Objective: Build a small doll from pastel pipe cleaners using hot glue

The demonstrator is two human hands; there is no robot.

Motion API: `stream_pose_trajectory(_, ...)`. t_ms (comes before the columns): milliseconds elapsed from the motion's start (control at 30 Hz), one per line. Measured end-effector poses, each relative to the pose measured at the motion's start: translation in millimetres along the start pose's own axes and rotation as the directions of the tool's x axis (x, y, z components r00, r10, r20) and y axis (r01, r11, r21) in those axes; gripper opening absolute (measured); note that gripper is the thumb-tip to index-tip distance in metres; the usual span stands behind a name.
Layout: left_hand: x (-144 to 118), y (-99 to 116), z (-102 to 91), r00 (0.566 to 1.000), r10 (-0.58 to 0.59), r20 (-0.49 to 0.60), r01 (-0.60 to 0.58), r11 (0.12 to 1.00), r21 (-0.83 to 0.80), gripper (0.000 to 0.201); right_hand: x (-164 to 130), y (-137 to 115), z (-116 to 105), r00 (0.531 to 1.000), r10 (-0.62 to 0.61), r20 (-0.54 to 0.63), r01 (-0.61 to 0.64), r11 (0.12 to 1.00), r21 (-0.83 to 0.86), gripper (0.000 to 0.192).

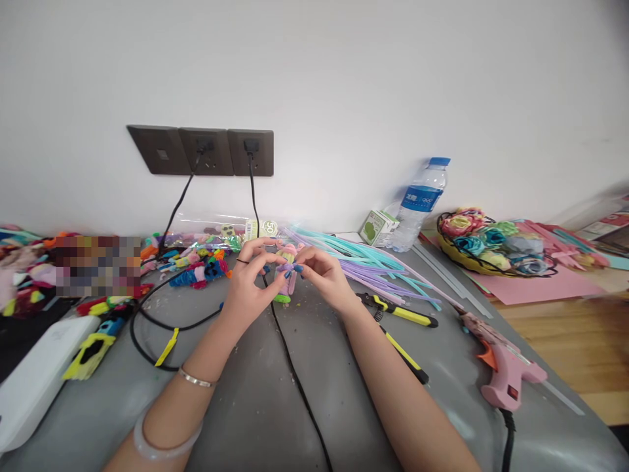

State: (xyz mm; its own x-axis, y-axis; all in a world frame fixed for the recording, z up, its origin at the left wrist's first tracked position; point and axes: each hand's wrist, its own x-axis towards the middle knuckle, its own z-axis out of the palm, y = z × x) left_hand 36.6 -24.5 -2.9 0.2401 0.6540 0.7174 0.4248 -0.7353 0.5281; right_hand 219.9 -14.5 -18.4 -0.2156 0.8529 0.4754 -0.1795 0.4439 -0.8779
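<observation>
A black cable [299,387] crosses the grey table [255,406] between the forearms. Beyond it, left hand [250,285] and right hand [322,272] both pinch a small pipe-cleaner figure [287,272] above the table.

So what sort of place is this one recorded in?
Most likely a home or hobby craft table: a pink glue gun, a pile of pipe cleaners and a basket of fabric flowers lie around the hands' small figure.
</observation>
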Motion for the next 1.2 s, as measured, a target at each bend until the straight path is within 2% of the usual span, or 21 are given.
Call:
stream_pose_trajectory(467,1.2,1.7,-1.3,1.0,-0.007,-0.028,0.007,1.0,0.023,0.011,-0.7,-0.1,-0.3,0.999,-0.033,0.001,0.033,0.999,-0.015,0.022)
stream_pose_trajectory(900,0.5,1.9,0.2,1.0,0.007,0.001,-0.007,0.997,0.075,0.012,-1.8,-0.6,0.1,0.999,0.035,0.028,-0.033,0.998,-0.049,0.026)
stream_pose_trajectory(1200,-1.0,0.3,1.0,0.999,-0.032,0.016,0.031,0.994,0.101,0.01,-2.1,2.5,-0.1,0.999,0.05,0.023,-0.048,0.996,-0.079,0.025)
